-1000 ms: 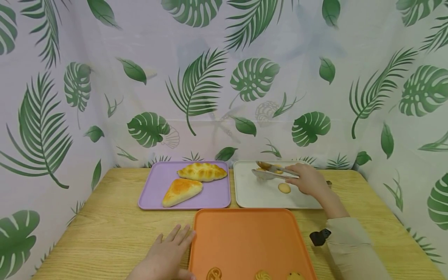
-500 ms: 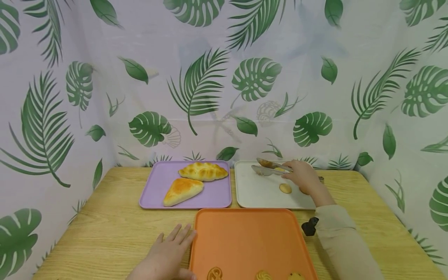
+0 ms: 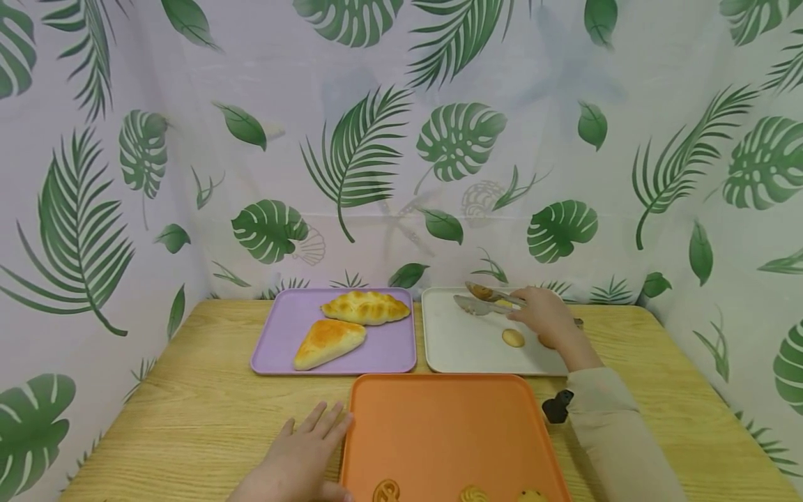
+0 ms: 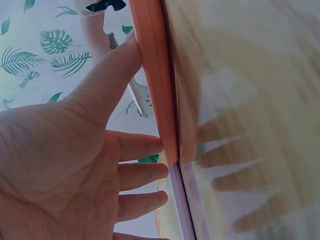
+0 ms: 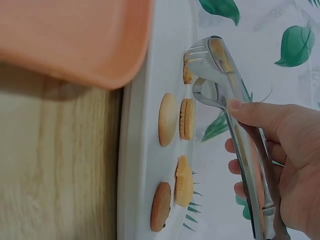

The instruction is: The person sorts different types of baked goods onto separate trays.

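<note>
My right hand grips a pair of metal tongs over the back of the white tray. The tongs' jaws stand apart, one of them fork-shaped. In the right wrist view, the fork tip overlaps a brown-edged cookie; I cannot tell whether it touches. Nearby on that tray lie a smooth oval cookie, a sandwich cookie, a yellow cookie and a dark-flecked cookie. My left hand has its fingers extended, their tips at the left rim of the orange tray.
A purple tray at the back left bears a triangular bread and a braided bread. Along the orange tray's near side lie a pretzel cookie, a swirled cookie and a dotted cookie. A leaf-patterned curtain surrounds the wooden table.
My right hand and forearm have shifted a little to the left, and the tongs' tips have shifted slightly back. The left hand stays at the orange tray's rim.
</note>
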A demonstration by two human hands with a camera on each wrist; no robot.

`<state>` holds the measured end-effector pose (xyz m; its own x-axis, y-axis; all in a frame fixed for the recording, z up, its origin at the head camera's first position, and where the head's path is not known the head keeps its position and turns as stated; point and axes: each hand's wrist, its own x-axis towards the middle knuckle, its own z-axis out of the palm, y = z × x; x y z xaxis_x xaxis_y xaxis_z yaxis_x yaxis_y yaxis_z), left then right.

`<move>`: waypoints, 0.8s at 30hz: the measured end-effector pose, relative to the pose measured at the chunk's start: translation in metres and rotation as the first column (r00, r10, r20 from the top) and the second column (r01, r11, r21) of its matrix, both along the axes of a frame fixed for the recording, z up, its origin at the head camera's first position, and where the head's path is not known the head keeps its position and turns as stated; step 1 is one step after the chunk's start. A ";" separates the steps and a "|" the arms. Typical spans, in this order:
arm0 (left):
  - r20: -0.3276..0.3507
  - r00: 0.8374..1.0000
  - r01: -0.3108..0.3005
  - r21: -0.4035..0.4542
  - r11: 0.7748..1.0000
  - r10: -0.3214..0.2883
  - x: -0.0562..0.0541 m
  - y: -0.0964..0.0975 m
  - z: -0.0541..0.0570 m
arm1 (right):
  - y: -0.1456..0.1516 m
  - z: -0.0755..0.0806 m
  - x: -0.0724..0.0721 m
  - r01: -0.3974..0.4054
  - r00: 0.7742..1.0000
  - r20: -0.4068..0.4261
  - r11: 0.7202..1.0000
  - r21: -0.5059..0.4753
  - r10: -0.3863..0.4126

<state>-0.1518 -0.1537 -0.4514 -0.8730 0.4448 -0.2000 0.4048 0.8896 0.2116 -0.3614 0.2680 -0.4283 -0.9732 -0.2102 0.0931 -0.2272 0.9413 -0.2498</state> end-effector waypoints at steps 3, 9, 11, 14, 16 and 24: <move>0.007 1.000 -0.002 -0.007 1.000 0.002 -0.001 0.000 0.000 | 0.003 0.003 0.006 -0.001 1.000 0.012 1.000 -0.021 0.002; 0.015 1.000 -0.004 0.000 1.000 0.004 -0.001 0.000 0.000 | 0.009 0.016 0.021 -0.003 1.000 -0.008 0.998 -0.063 0.002; 0.014 1.000 -0.003 0.004 1.000 0.003 0.000 0.000 0.000 | 0.009 0.022 0.029 -0.006 1.000 -0.012 0.998 -0.061 0.005; 0.013 1.000 -0.002 0.004 1.000 0.002 0.000 0.000 0.000 | 0.010 0.030 0.044 -0.030 0.999 -0.024 0.998 -0.064 0.028; 0.017 1.000 -0.005 0.002 1.000 0.005 0.000 0.000 0.001 | 0.010 0.034 0.055 -0.057 0.997 -0.052 0.996 -0.064 0.054; 0.030 1.000 -0.010 0.009 1.000 0.010 -0.001 0.000 0.001 | 0.012 0.041 0.099 -0.168 0.966 -0.202 0.985 -0.029 0.159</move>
